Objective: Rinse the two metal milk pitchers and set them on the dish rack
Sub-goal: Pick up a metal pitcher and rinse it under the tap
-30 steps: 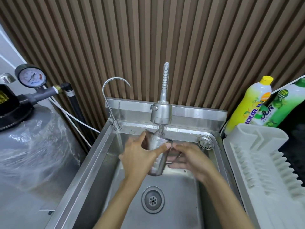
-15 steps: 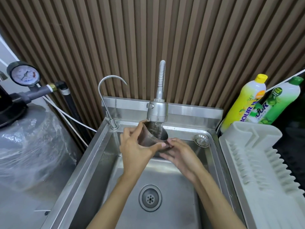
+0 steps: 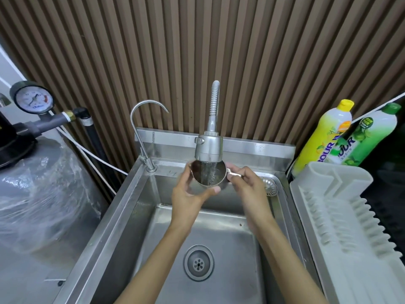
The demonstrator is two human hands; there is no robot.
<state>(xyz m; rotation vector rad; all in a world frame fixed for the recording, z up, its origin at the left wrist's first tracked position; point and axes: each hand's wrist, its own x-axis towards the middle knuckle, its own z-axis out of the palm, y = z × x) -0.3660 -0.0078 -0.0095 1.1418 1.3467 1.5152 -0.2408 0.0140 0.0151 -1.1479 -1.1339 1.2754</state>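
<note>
Rinsing shiny steel milk pitcher (image 3: 208, 175) under faucet (image 3: 208, 148); left hand (image 3: 189, 194) cupped around body, right hand (image 3: 245, 185) pinching handle. Steel sink (image 3: 122, 207) below faucet; slatted brown wall (image 3: 197, 51) behind.

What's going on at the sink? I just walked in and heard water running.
A person is rinsing a metal milk pitcher under the running spray faucet, over the steel sink. The left hand cups the pitcher's body and the right hand holds its handle, with the opening tipped toward the camera so water streams inside. The white dish rack to the right has nothing on it yet, and no second pitcher is in view.
</note>
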